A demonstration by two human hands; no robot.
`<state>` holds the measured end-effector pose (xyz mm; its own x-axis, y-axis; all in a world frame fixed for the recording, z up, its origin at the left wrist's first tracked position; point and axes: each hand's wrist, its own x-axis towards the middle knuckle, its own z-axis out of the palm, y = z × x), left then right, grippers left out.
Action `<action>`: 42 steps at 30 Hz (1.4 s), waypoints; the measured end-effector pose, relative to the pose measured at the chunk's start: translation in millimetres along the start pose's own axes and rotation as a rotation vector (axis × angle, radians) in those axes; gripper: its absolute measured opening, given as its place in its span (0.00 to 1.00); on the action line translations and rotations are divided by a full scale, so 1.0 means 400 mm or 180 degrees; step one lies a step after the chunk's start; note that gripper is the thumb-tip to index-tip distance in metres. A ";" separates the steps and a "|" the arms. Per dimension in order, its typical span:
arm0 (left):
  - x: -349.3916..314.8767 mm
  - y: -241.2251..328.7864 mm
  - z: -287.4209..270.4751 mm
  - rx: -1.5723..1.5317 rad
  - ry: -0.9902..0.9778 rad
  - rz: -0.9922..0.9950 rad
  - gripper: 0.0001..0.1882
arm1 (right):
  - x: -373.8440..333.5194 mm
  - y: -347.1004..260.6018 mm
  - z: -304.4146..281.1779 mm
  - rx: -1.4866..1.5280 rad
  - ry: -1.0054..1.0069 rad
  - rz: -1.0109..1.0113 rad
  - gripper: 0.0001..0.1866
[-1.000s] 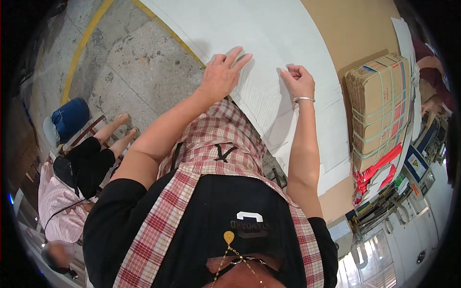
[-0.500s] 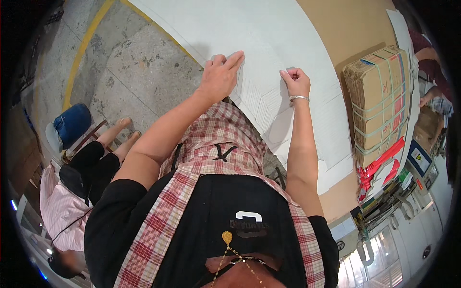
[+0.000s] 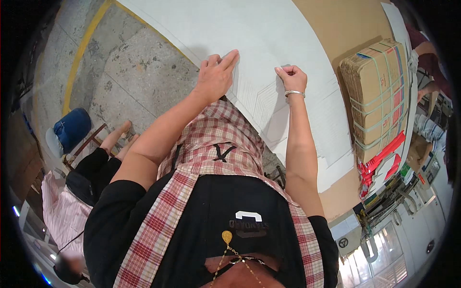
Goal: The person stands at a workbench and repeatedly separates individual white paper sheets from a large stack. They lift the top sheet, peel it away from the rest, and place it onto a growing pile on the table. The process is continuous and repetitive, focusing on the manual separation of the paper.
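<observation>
White sheets [image 3: 269, 29], paper or thin card, lie spread over the work surface in front of me, with stepped, overlapping edges between my two hands and along the right side. My left hand [image 3: 217, 77] rests on the sheets near their left edge, fingers stretched forward and nothing seen in its grasp. Over the right part of the sheets is my right hand [image 3: 294, 79], thumb and fingertips pinched together and the other fingers curled. Whatever is between those fingertips, if anything, is too small to make out. A shadow falls on the sheets beside this hand.
Right of the sheets, a strapped bundle of flat brown cartons [image 3: 377, 96] stands on brown board [image 3: 319, 17]. Red plastic wrapping [image 3: 379, 165] lies by its near end. Another person [image 3: 67, 201] sits at the left near a blue container [image 3: 72, 128]; someone's arm shows far right.
The whole view has shifted slightly. Both hands keep nearly the same pose and place on the sheets, the right still pinched. The seated person at the left has shifted a little.
</observation>
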<state>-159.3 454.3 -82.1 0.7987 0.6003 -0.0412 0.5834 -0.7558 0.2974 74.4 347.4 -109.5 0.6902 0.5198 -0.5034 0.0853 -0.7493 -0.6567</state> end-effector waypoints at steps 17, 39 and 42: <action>0.005 0.014 0.014 0.0247 0.0226 0.0139 0.28 | -0.001 0.026 -0.022 0.0166 -0.0190 -0.0139 0.18; -0.116 0.070 -0.037 -0.6166 0.0101 -0.3591 0.33 | -0.018 -0.063 0.099 -0.0941 0.0328 -0.1944 0.18; -0.112 0.083 -0.046 -0.6013 0.0241 -0.3651 0.34 | 0.010 -0.044 0.091 -0.0817 0.0377 -0.1999 0.20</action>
<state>-178.5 407.1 -52.7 0.2844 0.5127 -0.8101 -0.1579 0.8585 0.4880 49.4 377.6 -120.3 0.5270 0.8499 0.0034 0.6522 -0.4019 -0.6427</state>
